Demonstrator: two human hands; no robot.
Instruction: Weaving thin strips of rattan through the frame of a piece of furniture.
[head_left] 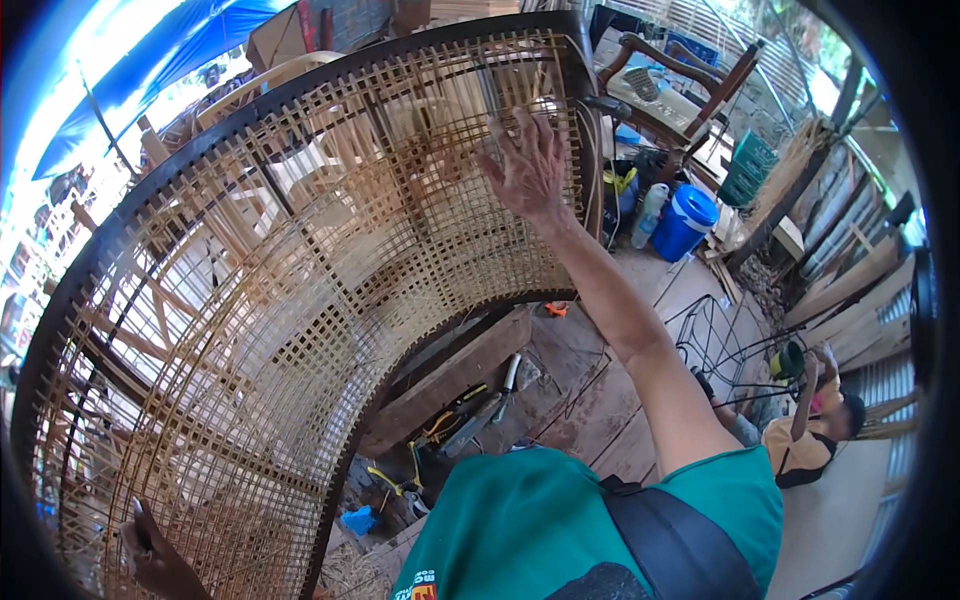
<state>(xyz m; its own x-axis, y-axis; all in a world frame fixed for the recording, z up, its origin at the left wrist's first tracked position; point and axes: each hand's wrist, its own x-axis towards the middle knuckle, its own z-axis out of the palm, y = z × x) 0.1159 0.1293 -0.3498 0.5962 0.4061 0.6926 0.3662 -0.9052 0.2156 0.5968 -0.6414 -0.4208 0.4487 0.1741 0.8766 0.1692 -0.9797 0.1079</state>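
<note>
A large curved dark wooden frame point(225, 133) fills the left and middle, strung with a grid of pale cane strips. On the cane weave point(350, 262), near its upper right end, my right hand point(533, 170) lies with fingers spread, holding nothing. My left hand point(158, 555) is at the lower left, over the weave near the frame's left end. Its fingers are bent together, with a pale tip sticking up; I cannot make out whether that is a tool or a nail. Toward the upper part the weave is looser, with single strands crossing wide gaps.
Pliers point(385, 480) and other hand tools lie on the floor below the frame, by a wooden beam point(450, 385). A blue water jug point(686, 222), a bottle point(650, 215) and a wooden armchair point(690, 90) stand at upper right. Another person point(805, 435) sits at right, near a black wire frame point(730, 335).
</note>
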